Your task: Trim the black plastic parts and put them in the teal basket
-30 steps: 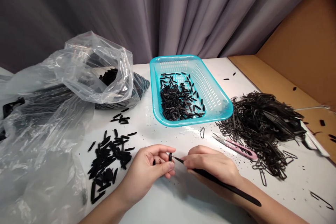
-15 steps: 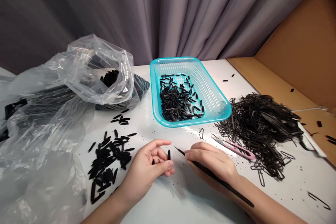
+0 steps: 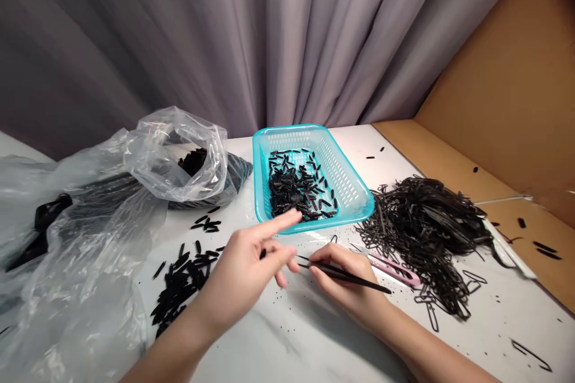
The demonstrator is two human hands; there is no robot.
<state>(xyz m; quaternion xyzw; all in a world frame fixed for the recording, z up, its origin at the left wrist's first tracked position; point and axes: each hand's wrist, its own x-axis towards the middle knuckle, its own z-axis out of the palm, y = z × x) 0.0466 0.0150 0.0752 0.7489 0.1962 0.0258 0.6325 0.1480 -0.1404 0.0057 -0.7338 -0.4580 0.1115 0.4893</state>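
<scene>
My left hand (image 3: 249,269) reaches toward the near rim of the turquoise basket (image 3: 368,206), its index finger stretched out over that rim. Its other fingers are curled, with the end of a small black piece (image 3: 264,254) showing between them. In my right hand (image 3: 348,272) is a pair of thin black tweezers (image 3: 354,276), their tips pointing at my left fingertips. Inside the basket lies a heap of short black pieces (image 3: 287,185). A loose pile of similar black pieces (image 3: 179,284) rests beside my left forearm.
A clear plastic bag (image 3: 175,176) gapes at the left, dark pieces inside. Right of the basket sits a tangled heap of black loops (image 3: 431,221), with pink-handled snips (image 3: 395,269) before it. Cardboard (image 3: 503,102) borders the right side; a grey curtain (image 3: 287,42) hangs behind.
My left hand has moved up toward the basket, index finger extending. The black piece that stood upright at its thumb no longer shows there. The whole view has shifted slightly.
</scene>
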